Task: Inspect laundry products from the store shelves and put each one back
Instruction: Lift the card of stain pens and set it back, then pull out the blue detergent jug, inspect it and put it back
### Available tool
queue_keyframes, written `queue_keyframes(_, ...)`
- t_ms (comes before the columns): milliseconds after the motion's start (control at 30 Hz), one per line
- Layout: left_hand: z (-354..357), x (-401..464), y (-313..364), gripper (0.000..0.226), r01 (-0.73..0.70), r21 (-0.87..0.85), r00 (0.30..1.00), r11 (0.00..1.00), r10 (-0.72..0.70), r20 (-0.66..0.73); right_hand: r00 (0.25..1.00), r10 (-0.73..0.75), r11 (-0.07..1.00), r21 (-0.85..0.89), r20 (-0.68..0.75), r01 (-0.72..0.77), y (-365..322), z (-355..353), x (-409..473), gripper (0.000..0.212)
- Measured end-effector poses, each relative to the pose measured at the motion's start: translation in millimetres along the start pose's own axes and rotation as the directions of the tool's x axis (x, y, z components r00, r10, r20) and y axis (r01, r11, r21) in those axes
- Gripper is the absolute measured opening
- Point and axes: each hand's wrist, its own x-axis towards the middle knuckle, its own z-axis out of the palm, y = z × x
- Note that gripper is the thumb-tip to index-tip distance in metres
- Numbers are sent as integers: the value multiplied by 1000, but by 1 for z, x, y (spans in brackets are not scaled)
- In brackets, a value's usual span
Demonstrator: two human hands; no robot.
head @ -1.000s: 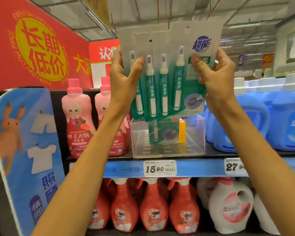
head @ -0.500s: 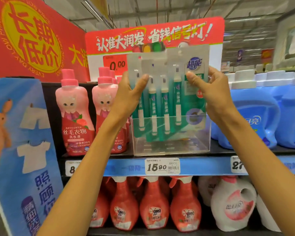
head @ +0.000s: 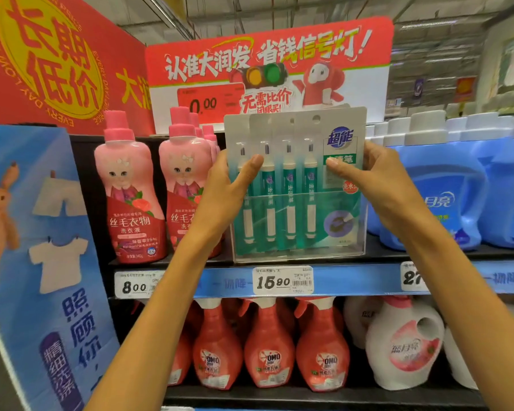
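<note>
Stain-pen packs point(head: 297, 173), fanned as a stack of carded blisters, were in our grip and already partly down inside the clear bin point(head: 300, 226) on the upper shelf point(head: 339, 278). Our left hand point(head: 229, 191) had its thumb curled over the front of the leftmost card, fingers hidden behind; our right hand point(head: 365, 173) pinched the right edge, thumb across the green label. Lower halves of the packs sat behind the bin's front wall, tops stuck out above the rim. We judged the inspect step done for this item and the put-back nearly done: release and seating left. Versus a second earlier, the packs had dropped from up near the ceiling line into the bin, uncovering the red promo sign point(head: 267, 63) behind. Pink bottles point(head: 128, 197) stood left, blue jugs point(head: 445, 197) right.
</note>
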Motion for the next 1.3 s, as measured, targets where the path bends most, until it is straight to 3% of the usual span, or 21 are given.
queue_keyframes(133, 0, -9, -4, 50, -4, -42, 997, 999, 1, -76, 1000, 11, 998, 66, -5, -10, -2, -4, -7, 32)
queue_keyframes(233, 0, -13, -8, 41, 9, -84, 994, 996, -18, -104, 1000, -4, 992, 127, -19, 6, -4, -6, -12, 24)
queue_keyframes(500, 2, -14, -4, 36, 40, -35, 997, 999, -42, -61, 996, -44, 997, 64, -79, 49, -6, -4, -16, 21)
queue_keyframes(667, 4, -20, 4, 30, 31, 54, 994, 998, -25, -104, 997, -55, 998, -47, -59, 52, -7, 0, -22, 26)
queue_keyframes(767, 6, -30, 9, 32, 20, 77, 980, 997, -4, -198, 997, -49, 999, 0, -62, 50, -8, -7, -34, 37)
queue_keyframes(867, 12, -52, 14, 34, -27, 54, 916, 998, 46, -399, 973, -120, 993, -9, -196, 120, -8, -25, -56, 41)
queue_keyframes(933, 24, -66, 21, 28, -117, 77, 879, 990, 140, -456, 938, -168, 985, -12, -302, 172, -7, -44, -71, 33)
queue_keyframes(1000, 42, -75, 30, 27, -185, 77, 902, 980, 200, -383, 896, -188, 982, -58, -401, 180, -5, -66, -82, 27)
queue_keyframes(1100, 80, -80, 42, 26, -205, -94, 972, 974, 191, -136, 860, -157, 986, -131, -485, 106, 4, -95, -85, 26)
queue_keyframes(1167, 108, -82, 47, 29, -145, -133, 989, 980, 149, 23, 880, -118, 984, -175, -460, 41, 12, -107, -83, 30)
queue_keyframes(1300, 162, -74, 43, 51, -67, -6, 978, 998, 67, 199, 941, -114, 919, -395, -318, -22, 25, -118, -74, 45)
